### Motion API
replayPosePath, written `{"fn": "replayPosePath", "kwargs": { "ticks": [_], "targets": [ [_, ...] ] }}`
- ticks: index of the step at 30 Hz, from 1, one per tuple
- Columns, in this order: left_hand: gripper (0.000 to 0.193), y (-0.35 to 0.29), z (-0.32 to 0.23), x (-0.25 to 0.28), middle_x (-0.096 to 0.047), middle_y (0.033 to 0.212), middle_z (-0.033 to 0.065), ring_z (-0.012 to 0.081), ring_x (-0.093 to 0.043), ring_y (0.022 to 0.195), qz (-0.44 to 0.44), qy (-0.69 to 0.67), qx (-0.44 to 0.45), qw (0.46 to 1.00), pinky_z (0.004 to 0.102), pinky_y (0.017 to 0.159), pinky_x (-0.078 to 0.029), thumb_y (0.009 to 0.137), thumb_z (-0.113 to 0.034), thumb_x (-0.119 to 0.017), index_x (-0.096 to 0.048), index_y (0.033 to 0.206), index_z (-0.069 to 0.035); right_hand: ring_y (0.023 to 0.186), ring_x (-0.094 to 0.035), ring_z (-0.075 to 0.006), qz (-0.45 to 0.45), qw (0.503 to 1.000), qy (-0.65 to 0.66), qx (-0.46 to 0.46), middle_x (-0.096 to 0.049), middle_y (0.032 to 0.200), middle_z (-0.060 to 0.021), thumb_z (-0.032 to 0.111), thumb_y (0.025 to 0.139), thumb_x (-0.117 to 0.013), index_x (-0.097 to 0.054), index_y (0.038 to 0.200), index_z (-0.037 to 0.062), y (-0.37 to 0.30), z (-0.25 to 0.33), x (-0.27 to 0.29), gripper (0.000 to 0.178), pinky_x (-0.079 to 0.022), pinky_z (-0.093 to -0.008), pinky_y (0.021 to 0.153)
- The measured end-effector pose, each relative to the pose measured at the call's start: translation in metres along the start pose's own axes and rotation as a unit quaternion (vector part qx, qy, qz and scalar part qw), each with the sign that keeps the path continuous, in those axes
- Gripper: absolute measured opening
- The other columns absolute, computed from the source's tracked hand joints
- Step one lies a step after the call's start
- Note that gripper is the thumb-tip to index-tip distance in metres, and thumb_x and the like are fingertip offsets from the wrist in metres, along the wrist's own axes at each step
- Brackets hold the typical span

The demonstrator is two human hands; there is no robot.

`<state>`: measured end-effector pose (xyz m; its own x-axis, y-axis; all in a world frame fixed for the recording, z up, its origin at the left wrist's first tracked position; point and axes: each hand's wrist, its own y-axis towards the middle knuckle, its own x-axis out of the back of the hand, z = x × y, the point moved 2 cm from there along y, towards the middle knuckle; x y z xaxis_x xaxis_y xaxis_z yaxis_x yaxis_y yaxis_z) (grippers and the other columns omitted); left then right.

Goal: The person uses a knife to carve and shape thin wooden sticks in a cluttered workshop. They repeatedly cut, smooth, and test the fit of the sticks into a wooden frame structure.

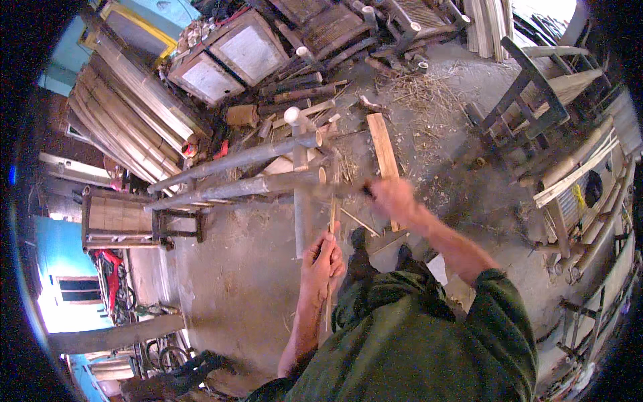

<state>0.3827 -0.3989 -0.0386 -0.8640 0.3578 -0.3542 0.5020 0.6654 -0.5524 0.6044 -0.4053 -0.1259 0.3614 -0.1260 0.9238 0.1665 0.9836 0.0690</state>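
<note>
Shavings [429, 100] strew the floor [228, 288]; our left hand [323, 262] pinches a thin strip [333, 218], our blurred right hand [395, 198] grips a dark tool [368, 189] — probably paring; next calls for steady hold.

strip [333, 216]: wood | poles [234, 190]: bamboo (smooth-looking) | shirt [415, 342]: cloth, matt

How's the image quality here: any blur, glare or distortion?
Head view: the right hand is motion-blurred, the left hand fairly sharp; head view, left edge and top right: bright light blows out detail; head view, rim: fisheye bowing and dark corners.
</note>
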Motion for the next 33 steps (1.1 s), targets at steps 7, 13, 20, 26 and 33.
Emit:
{"fn": "replayPosePath", "kwargs": {
  "ticks": [7,13,20,26,33],
  "targets": [
    [0.031,-0.001,0.000,-0.005,-0.034,0.060,-0.0075,0.0015,-0.029,0.046,0.004,0.018,-0.018,1.000,0.0188,0.041,-0.027,0.099,-0.019,-0.045,-0.052,0.126,-0.006,0.071,-0.065,-0.0287,-0.120,0.986,0.067,0.098,-0.067,0.083,-0.0080,0.027,0.077,-0.063,-0.064,0.098,0.0153,0.008,0.010,-0.015,0.024,-0.049,-0.0423,0.059],
    [0.031,-0.066,-0.020,0.005,-0.037,0.064,-0.0055,0.0022,-0.030,0.046,-0.018,0.090,-0.015,0.996,0.0196,0.043,-0.032,0.100,-0.018,-0.042,-0.051,0.127,-0.005,0.069,-0.065,-0.0329,-0.109,0.958,0.156,-0.216,-0.065,0.073,-0.0147,0.033,0.081,-0.058,-0.068,0.089,0.0101,0.015,-0.096,-0.008,0.026,-0.051,-0.0432,0.059],
    [0.034,-0.007,0.004,0.000,-0.040,0.065,-0.0050,0.0026,-0.032,0.045,0.000,0.106,-0.038,0.994,0.0196,0.040,-0.031,0.100,-0.021,-0.042,-0.049,0.127,-0.002,0.076,-0.066,-0.0305,-0.045,0.997,0.061,0.001,-0.067,0.082,-0.0098,0.027,0.074,-0.065,-0.065,0.096,0.0140,0.004,0.028,0.005,0.025,-0.051,-0.0445,0.065],
    [0.031,-0.053,-0.007,-0.016,-0.036,0.065,-0.0049,0.0032,-0.030,0.045,0.012,0.108,-0.026,0.994,0.0205,0.042,-0.031,0.100,-0.017,-0.040,-0.051,0.125,-0.001,0.071,-0.064,-0.0315,-0.140,0.976,0.158,-0.058,-0.066,0.075,-0.0105,0.024,0.072,-0.066,-0.067,0.088,0.0145,0.020,-0.070,-0.027,0.019,-0.047,-0.0427,0.059],
    [0.035,-0.031,0.000,-0.005,-0.037,0.063,-0.0039,0.0037,-0.031,0.043,-0.009,0.089,0.017,0.996,0.0214,0.041,-0.032,0.100,-0.017,-0.039,-0.047,0.132,-0.006,0.069,-0.065,-0.0309,-0.035,0.992,0.036,-0.117,-0.066,0.073,-0.0140,0.031,0.077,-0.062,-0.067,0.080,0.0099,0.017,-0.021,0.003,0.022,-0.052,-0.0435,0.061]
  ]
}}
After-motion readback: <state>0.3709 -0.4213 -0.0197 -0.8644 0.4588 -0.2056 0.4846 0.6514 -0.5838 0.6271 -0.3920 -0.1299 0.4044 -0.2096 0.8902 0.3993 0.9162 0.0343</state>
